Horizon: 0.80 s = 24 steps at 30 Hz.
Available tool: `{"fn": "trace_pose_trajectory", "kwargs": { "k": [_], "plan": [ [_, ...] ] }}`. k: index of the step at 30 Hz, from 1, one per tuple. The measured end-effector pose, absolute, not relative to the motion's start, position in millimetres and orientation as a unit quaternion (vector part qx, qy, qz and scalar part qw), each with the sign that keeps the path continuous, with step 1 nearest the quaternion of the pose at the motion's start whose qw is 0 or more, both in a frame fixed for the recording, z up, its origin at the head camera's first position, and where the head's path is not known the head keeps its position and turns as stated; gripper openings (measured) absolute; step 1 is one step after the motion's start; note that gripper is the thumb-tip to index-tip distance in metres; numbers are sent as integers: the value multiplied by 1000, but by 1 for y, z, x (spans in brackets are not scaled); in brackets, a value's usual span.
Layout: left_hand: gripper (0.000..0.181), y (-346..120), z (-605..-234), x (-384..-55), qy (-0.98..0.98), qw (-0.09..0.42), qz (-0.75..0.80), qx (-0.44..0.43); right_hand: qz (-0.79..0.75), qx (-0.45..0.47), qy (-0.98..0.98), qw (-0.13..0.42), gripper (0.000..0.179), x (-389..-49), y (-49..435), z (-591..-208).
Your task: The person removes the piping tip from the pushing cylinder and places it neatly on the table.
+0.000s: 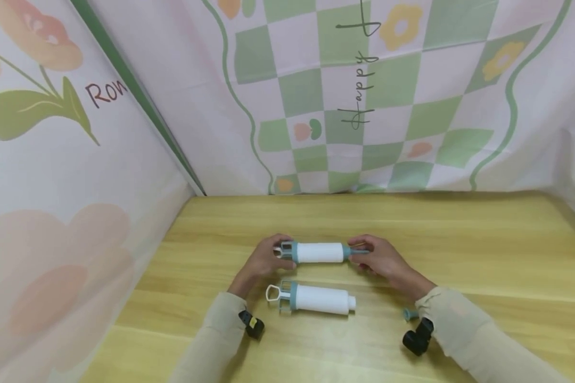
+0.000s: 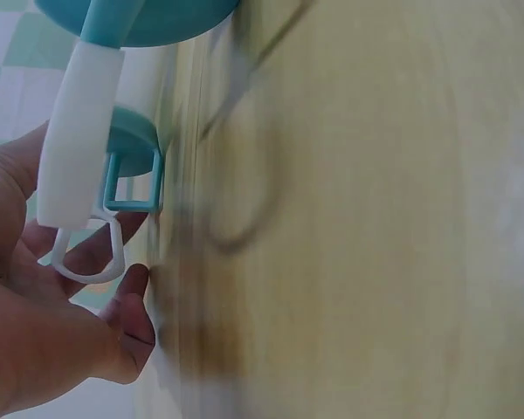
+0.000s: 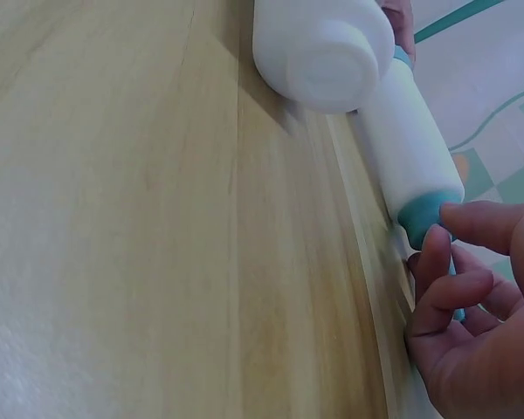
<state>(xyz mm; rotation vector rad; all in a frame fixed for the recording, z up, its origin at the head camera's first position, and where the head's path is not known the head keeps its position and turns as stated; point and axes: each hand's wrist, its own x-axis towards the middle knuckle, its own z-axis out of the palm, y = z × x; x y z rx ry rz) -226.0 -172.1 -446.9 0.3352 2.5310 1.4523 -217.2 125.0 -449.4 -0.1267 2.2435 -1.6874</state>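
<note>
A white syringe-style pump [image 1: 320, 252] with teal ends lies across the table's middle, held between both hands. My left hand [image 1: 267, 258] grips its teal collar, thumb on the near side and fingers on the far side, around the framed handle end. At the other end, my right hand [image 3: 472, 305] pinches the slim teal nozzle [image 3: 424, 214], which is on the pump's tip. Nearer to me lies a second pump [image 1: 322, 299], with a white loop handle on the left and a bare white tip on the right. Its end looms large in the right wrist view.
A small teal nozzle piece [image 1: 410, 314] lies beside the right wrist, partly hidden by the wrist camera [image 1: 418, 339]. The wooden table [image 1: 412, 223] ends at a patterned cloth [image 1: 345, 90] hung behind it and another on the left [image 1: 67, 223].
</note>
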Motion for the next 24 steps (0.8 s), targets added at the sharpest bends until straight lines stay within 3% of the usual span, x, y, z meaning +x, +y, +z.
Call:
{"fn": "trace_pose_trajectory", "kwargs": {
  "k": [7, 24],
  "plan": [
    [51, -173, -449, -226, 854, 100, 499, 108, -589, -36, 790, 163, 36, -217, 124, -449],
    [50, -173, -438, -222, 833, 114, 530, 112, -584, -62, 794, 158, 38, -211, 131, -434]
  ]
}}
